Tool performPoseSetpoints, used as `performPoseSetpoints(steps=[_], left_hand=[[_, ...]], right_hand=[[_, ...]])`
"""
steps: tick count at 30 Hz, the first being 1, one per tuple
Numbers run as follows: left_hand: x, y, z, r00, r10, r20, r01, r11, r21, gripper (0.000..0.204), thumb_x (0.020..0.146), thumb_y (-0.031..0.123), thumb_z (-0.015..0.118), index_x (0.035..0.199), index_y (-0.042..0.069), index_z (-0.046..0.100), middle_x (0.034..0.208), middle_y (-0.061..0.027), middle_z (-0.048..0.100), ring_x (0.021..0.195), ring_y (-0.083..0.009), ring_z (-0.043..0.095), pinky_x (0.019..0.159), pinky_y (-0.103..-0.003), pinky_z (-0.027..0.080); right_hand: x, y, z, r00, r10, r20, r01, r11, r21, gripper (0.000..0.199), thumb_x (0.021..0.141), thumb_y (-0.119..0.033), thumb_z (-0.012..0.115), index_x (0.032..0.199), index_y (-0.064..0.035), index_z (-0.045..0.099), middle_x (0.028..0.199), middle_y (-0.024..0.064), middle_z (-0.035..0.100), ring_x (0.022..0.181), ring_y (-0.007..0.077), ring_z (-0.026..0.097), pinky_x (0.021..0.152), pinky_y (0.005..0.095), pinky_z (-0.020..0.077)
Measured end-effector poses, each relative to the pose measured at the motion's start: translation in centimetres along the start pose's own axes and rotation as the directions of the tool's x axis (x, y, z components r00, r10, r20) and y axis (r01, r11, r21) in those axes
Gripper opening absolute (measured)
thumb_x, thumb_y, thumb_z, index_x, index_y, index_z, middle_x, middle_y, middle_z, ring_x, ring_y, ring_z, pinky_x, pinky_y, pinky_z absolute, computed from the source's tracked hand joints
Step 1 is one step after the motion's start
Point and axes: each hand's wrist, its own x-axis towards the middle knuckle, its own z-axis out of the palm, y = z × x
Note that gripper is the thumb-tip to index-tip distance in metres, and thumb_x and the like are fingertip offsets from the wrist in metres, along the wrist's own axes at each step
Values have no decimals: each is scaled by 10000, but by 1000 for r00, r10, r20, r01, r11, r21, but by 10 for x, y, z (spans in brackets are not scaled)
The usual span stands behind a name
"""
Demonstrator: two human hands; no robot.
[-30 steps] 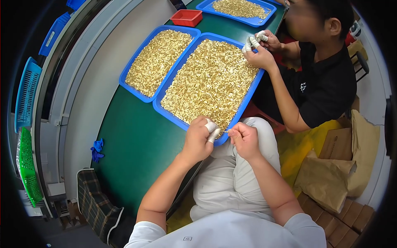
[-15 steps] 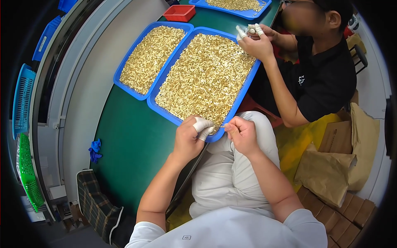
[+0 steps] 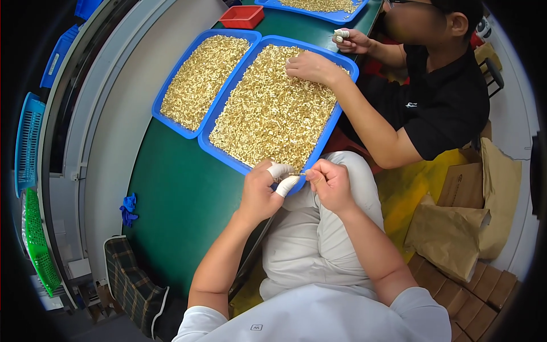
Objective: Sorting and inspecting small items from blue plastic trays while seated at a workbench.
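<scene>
Right grip (image 3: 330,185) pinches one end of a slim gold-coloured piece (image 3: 299,174) at its 10 o'clock; left grip (image 3: 262,191), with white finger covers (image 3: 287,184), pinches the other end, leaving its full shape hard to make out. Toward 12 o'clock, a large blue tray (image 3: 213,148) of small gold-coloured parts (image 3: 268,108) is partly hidden by the left grip. At 1 o'clock, a co-worker's hand (image 3: 313,68) obscures some parts. Beyond, another blue tray (image 3: 307,15) is cut off.
</scene>
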Motion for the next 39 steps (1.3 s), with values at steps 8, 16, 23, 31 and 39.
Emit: performPoseSetpoints(steps=[8,16,23,31,39], left_hand=[[1,-4,-3,977,208,-50,-204,977,61,102,778,-5,729,835,31,652,785,-77,642,718,-264,601,666,-341,472],[0,-5,6,987,-77,142,72,997,38,64,844,81,687,822,25,665,725,-101,605,658,-268,549,618,-351,443],[2,0,2,997,80,-9,-80,995,-59,89,775,54,752,841,43,695,758,-93,653,705,-258,588,633,-355,465],[4,1,4,981,162,-110,-169,984,-59,104,749,28,761,835,39,703,726,-81,640,669,-251,572,610,-344,453],[-1,3,2,998,-31,51,30,999,15,68,758,44,771,797,37,716,712,-84,653,650,-215,603,589,-318,457]], right_hand=[[0,-5,-1,1000,-11,23,12,999,-36,222,918,-111,641,719,-13,620,544,18,574,487,61,511,456,244,392],[-2,-6,4,997,-63,38,68,987,-145,206,904,-85,637,714,-11,606,541,32,571,479,79,514,459,255,402],[-1,-6,-1,998,-1,59,4,999,-52,239,937,-143,624,734,-16,617,552,17,576,504,59,524,463,247,400],[-1,-2,-2,987,103,124,-129,965,227,255,976,-161,577,797,12,632,635,35,610,555,57,541,505,211,428],[-4,-2,3,997,7,81,-17,991,134,149,934,-69,594,825,25,634,687,48,645,591,63,575,542,213,463]])
